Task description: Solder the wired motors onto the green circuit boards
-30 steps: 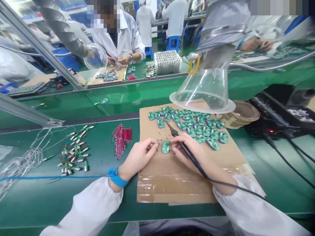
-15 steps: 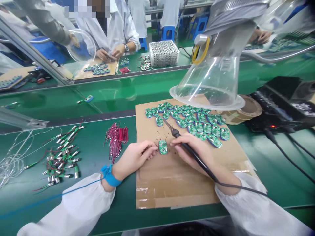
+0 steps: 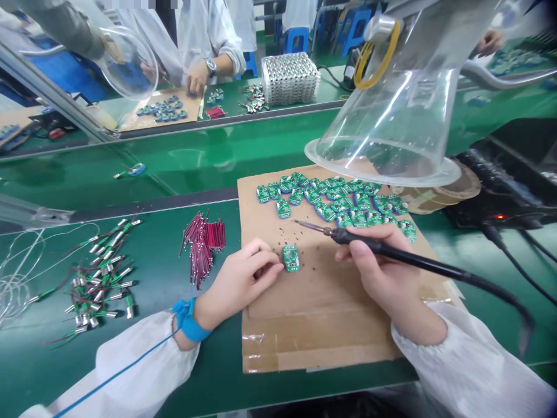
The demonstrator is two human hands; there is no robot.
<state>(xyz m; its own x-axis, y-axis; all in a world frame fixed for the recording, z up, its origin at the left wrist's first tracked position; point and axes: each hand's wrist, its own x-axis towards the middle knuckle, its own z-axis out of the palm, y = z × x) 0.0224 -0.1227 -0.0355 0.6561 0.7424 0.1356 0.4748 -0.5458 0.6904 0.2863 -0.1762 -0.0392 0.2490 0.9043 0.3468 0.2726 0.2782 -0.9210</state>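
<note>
While left hand point(image 3: 237, 284) rests curled fingers point(image 3: 272, 268) at edge of lone green circuit board point(image 3: 291, 258), pinch unclear, on cardboard sheet point(image 3: 313, 328), right hand point(image 3: 378, 264) wraps soldering iron point(image 3: 418, 261) clear of it; many more boards point(image 3: 335, 203) lie clustered above.

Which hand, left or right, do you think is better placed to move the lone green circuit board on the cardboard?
Probably the left hand: its fingertips sit at the edge of the green circuit board, and it holds nothing, while the right hand grips the soldering iron.
</note>
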